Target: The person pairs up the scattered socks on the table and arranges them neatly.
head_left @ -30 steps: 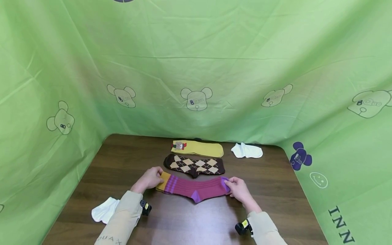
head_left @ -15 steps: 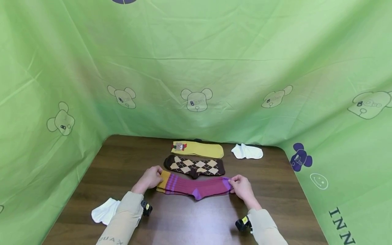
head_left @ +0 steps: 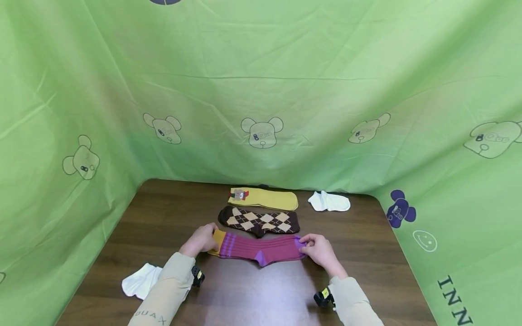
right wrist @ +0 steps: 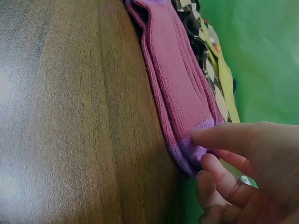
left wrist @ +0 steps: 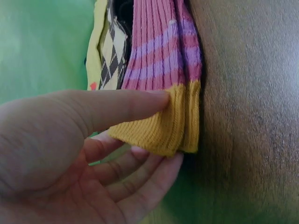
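A pair of magenta ribbed socks (head_left: 281, 250), one laid over the other, stretches sideways across the table with purple heels and toes. My left hand (head_left: 200, 241) is at the mustard cuffs (left wrist: 161, 128): its thumb lies on the upper cuff while the fingers reach beneath the cuff edge. At the other end, my right hand (head_left: 321, 250) pinches the purple toe (right wrist: 190, 148) between thumb and curled fingers. In the right wrist view, both layers show side by side along the front edge. Just behind lie brown argyle socks (head_left: 261, 221).
Yellow socks (head_left: 269, 199) with an animal motif lie farther back. A white ankle sock (head_left: 332, 202) is at the back right, another white sock (head_left: 139, 281) at the front left beside the left sleeve. Green cloth (head_left: 261, 90) hangs around the wooden table (head_left: 253, 299).
The upper magenta sock, offset toward the back half a second ago, now sits more evenly over the lower one. Both hands have shifted slightly; the right moved a little left.
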`<state>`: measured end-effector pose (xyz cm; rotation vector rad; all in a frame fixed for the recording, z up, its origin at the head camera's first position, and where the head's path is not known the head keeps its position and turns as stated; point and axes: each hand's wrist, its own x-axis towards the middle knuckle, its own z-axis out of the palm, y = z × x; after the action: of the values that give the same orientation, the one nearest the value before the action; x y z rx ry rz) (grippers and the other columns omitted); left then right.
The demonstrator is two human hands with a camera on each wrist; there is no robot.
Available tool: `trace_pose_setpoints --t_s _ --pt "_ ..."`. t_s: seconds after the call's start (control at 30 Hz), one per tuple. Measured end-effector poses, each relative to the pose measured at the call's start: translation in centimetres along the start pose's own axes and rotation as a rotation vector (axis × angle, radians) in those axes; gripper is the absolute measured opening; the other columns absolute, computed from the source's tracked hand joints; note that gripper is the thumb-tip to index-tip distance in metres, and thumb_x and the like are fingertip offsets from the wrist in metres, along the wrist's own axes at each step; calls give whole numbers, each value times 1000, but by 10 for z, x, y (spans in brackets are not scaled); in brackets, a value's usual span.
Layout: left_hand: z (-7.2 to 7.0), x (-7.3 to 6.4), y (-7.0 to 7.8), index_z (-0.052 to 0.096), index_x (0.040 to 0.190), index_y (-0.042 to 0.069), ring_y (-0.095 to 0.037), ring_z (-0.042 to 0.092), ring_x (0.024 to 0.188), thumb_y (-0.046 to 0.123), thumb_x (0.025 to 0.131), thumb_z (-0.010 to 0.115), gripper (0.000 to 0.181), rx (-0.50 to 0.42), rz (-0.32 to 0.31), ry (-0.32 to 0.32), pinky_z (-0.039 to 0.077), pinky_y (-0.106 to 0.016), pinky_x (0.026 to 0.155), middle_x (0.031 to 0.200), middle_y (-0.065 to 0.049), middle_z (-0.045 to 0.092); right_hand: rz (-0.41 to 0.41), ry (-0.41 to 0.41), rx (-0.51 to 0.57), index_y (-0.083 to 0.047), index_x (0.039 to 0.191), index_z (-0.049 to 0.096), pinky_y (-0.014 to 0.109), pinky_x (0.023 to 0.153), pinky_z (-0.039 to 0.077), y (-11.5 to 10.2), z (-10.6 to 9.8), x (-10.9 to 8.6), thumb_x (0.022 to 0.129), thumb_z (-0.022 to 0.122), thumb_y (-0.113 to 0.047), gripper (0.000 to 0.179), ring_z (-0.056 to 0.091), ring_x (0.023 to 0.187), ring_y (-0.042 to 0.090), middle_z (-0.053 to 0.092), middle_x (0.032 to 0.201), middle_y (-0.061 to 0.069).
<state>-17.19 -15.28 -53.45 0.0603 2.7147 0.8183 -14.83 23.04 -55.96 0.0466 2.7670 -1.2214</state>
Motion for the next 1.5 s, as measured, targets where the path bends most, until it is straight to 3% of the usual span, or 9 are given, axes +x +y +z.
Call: trace_pose_setpoints --t_s 0.23,0.5,0.63,1.07,1.23,1.4,1.5 --pt "2 -1 3 61 109 1 -27 56 83 -4 63 84 52 48 -18 -9 50 -40 75 90 -11 61 18 -28 2 -7 91 70 31 58 41 4 4 -2 72 84 -2 24 51 57 14 56 63 -1" --pt "4 3 -3 60 104 0 -27 54 84 -12 60 70 47 28 82 98 49 -39 74 90 -12 58 23 10 -1 -5 92 71 33 64 45 3 7 -2 68 84 -2 27 54 61 14 60 66 -2" --pt "5 4 -7 60 105 0 -27 53 84 -11 59 68 48 6 83 119 48 -40 74 90 -11 56 26 28 -4 -3 93 70 33 65 45 0 10 0 68 82 -2 27 54 61 13 61 67 -1" --pt "1 2 -8 60 123 -2 -27 55 86 -3 62 75 63 -47 26 57 49 -39 72 96 -14 61 11 9 -9 -3 96 67 32 61 42 -3 9 -1 74 83 -6 27 51 60 14 57 67 1" --pt "-6 -2 -5 58 132 -2 -32 60 98 0 73 73 61 -151 12 36 52 -44 81 111 -20 64 17 54 20 -3 94 68 33 62 43 -6 8 0 82 84 -21 27 51 61 15 59 69 2" --pt "-10 -4 -4 56 135 -2 -40 58 117 6 84 71 54 -199 66 37 47 -53 98 128 -24 61 22 125 49 -3 100 69 38 71 47 -14 5 2 88 80 -28 30 60 71 18 66 76 2" --pt "-11 -5 -7 55 136 -2 -42 57 120 7 88 71 52 -205 115 50 45 -54 101 132 -24 60 32 139 78 -2 106 69 43 81 49 -19 4 4 90 77 -29 32 66 83 23 71 85 4"
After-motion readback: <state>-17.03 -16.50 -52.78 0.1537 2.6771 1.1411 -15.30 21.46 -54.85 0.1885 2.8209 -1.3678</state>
